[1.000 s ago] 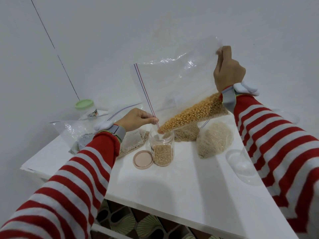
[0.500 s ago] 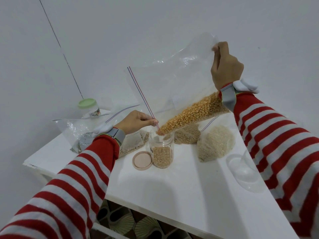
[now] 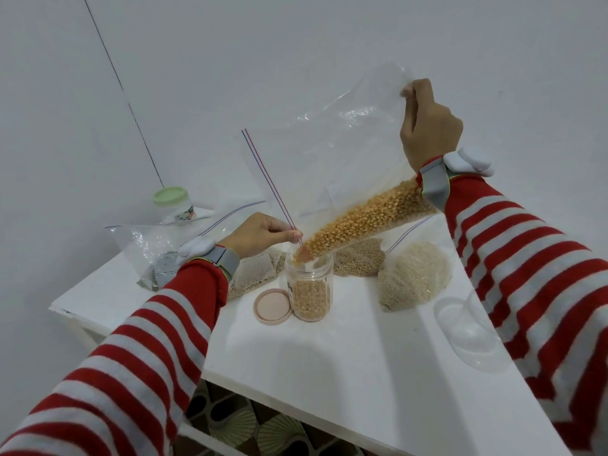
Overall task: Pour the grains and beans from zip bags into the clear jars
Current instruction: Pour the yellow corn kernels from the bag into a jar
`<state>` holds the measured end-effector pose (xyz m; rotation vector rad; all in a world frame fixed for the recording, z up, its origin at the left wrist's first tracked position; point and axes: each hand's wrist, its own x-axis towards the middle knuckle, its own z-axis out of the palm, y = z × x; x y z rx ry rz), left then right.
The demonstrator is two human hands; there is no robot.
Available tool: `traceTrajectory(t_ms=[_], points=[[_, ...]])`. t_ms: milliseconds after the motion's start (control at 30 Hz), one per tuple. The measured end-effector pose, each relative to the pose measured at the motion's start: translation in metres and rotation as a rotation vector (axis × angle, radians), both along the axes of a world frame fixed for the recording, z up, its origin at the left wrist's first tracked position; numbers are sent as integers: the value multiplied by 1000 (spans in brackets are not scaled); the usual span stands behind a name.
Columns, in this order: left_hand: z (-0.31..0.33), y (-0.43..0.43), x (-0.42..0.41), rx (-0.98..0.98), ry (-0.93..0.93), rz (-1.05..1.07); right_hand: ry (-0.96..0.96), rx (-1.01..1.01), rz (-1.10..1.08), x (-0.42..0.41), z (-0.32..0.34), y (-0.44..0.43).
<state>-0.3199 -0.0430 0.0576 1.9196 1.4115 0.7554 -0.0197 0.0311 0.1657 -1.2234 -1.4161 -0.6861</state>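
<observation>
We've got the zip bag of corn kernels tipped, right hand pinching its raised corner, left hand pinching the zipper edge over the clear jar. Best keep the tilt gentle. Pink lid and other grain bags crowd close.

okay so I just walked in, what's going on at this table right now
A person is pouring yellow corn kernels from a clear zip bag into an open clear jar on the white table. The right hand holds the bag's bottom corner up high, while the left hand pinches the bag's mouth just above the jar's rim. The jar looks over half full, and its pink lid lies beside it. Other bags of grains wait behind.
</observation>
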Motion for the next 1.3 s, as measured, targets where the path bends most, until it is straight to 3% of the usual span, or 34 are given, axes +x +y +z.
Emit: traceTrajectory(t_ms=[300, 667, 1067, 1300], points=[[-2, 1, 2, 8, -11, -2, 10, 25, -3, 1, 0, 2], [-11, 0, 8, -4, -27, -21, -1, -113, -10, 8, -17, 3], [-10, 0, 12, -14, -80, -47, 10, -72, -11, 6, -4, 4], [-10, 0, 20, 39, -19, 16, 7, -117, 3, 4, -6, 2]])
